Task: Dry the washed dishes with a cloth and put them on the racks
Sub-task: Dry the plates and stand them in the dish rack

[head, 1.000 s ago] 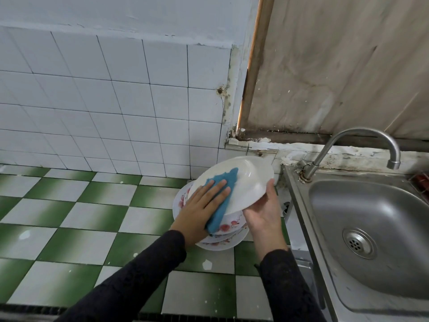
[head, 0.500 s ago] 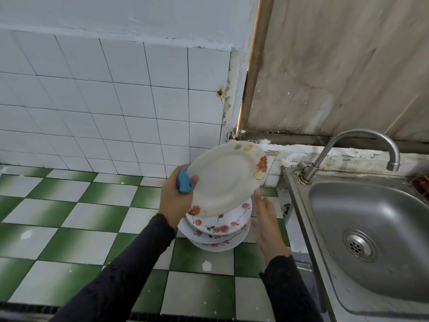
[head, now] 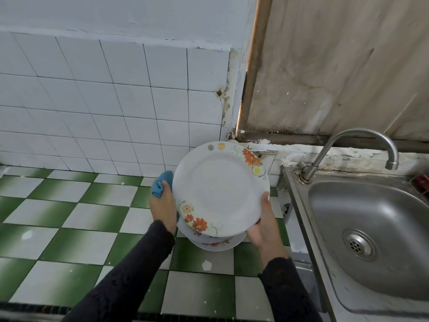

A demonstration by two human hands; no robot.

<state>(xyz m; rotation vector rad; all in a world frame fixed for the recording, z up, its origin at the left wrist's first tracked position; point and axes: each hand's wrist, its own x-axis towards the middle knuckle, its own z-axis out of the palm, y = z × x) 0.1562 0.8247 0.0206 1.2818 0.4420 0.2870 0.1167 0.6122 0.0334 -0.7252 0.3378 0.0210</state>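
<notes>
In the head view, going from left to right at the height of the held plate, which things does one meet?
Cloth → plate → right hand → tap.

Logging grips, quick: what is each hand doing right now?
Left hand: grips the cloth beside the plate's left edge.
Right hand: holds the plate by its lower right rim.

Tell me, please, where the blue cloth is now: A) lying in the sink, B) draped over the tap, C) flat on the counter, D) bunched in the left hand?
D: the blue cloth is bunched in the left hand at the left rim of the floral plate.
</notes>
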